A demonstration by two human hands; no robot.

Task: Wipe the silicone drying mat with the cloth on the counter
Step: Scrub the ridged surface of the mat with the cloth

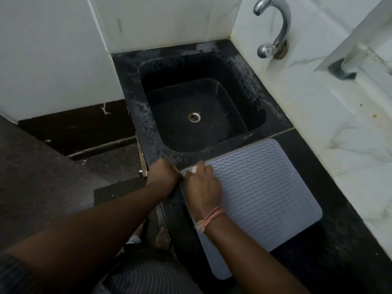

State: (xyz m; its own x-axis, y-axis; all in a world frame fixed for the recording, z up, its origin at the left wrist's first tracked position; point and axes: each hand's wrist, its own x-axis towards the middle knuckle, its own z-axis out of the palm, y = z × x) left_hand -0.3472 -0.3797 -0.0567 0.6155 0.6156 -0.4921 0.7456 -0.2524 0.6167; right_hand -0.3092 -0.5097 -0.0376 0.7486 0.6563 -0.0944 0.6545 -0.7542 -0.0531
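Two bare hands meet at the near-left corner of the pale grey, wave-ribbed silicone drying mat [261, 187], which lies flat on the black stone counter [339, 240] just beside the black square sink [201, 111]. The left hand [164, 174] sits with its fingers curled at the counter's front edge, right by that corner; whether it pinches the mat's rim I cannot tell. The right hand [203, 185] rests on the ribbed surface with fingers bent, a small pale scrap showing at its fingertips, possibly the cloth, though too little shows to say.

By its look the mat should be light, floppy and grippy against stone, so it will likely drag or buckle under a wipe rather than slide freely. Pinning a corner or edge while the other hand wipes along the ridges seems the sensible hold.
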